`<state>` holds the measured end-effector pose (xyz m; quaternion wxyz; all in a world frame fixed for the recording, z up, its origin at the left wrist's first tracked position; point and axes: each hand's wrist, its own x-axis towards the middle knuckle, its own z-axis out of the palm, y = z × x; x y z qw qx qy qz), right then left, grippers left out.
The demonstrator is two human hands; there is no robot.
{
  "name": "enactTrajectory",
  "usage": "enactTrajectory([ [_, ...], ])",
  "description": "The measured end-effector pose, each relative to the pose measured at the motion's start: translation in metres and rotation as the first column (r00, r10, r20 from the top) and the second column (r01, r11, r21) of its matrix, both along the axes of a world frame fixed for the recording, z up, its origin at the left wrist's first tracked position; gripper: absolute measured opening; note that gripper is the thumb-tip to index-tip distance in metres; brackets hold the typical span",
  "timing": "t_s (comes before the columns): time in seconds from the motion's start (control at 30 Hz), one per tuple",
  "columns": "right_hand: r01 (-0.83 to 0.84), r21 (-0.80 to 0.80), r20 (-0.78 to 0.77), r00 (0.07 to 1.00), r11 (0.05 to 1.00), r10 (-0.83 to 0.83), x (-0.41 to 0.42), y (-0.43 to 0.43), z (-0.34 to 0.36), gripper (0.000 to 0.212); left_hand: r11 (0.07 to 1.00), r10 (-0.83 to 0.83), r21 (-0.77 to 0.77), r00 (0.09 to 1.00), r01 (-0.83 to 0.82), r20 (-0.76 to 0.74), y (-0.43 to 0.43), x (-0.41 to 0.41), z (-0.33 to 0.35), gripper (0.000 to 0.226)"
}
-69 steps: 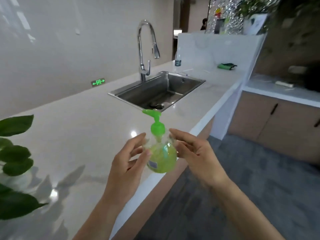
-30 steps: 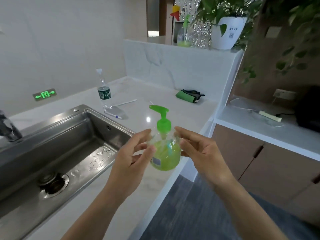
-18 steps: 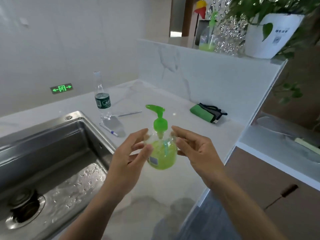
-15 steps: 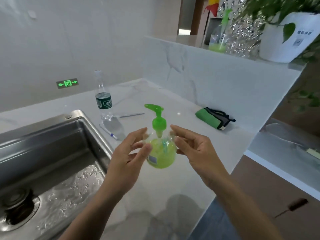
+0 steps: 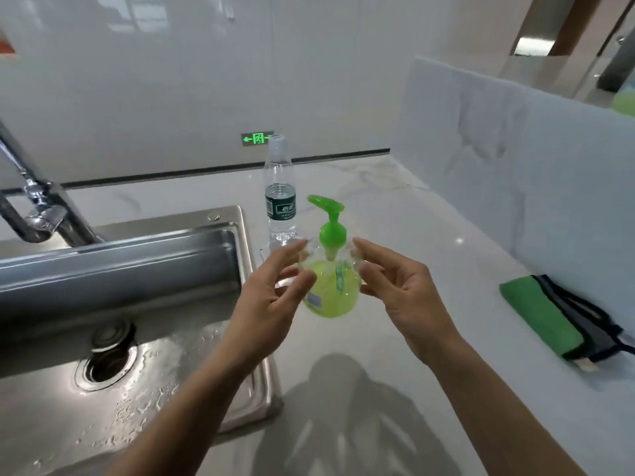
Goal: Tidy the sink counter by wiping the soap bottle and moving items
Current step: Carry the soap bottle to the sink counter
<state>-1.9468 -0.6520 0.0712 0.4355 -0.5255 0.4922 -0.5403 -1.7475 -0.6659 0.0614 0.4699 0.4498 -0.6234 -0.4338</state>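
Observation:
A round clear soap bottle (image 5: 331, 290) with green liquid and a green pump top is held upright in the air over the white counter (image 5: 395, 221), just right of the sink. My left hand (image 5: 271, 300) grips its left side with thumb and fingertips. My right hand (image 5: 402, 290) grips its right side the same way. A folded green and grey cloth (image 5: 549, 317) lies on the counter to the right, near the white partition.
A wet steel sink (image 5: 137, 304) with a drain fills the left; its chrome tap (image 5: 41, 207) stands at the far left. A clear water bottle (image 5: 280, 197) stands behind the soap bottle. A white partition wall (image 5: 515, 149) borders the counter on the right.
My view has swung left and closer over the counter's right end. Both hands carry the soap bottle along, with the same grip, from beside the plant past the sink.

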Motion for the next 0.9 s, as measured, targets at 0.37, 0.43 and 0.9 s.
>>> enactTrajectory([
  [0.37,-0.170,0.052,0.040,0.985,0.984,0.168,-0.009,-0.091,-0.022,0.034,0.970,0.219,0.089,0.972,-0.227,0.089,-0.051,-0.019,-0.012,0.041],
  [0.43,-0.173,0.055,0.035,0.985,0.983,0.171,-0.007,-0.100,-0.028,0.033,0.966,0.228,0.101,0.968,-0.238,0.101,-0.058,-0.018,-0.016,0.041],
  [0.9,-0.163,0.136,0.035,0.987,0.977,0.160,0.009,-0.139,-0.074,0.036,0.952,0.246,0.153,0.961,-0.264,0.125,-0.093,-0.004,-0.054,0.045],
])
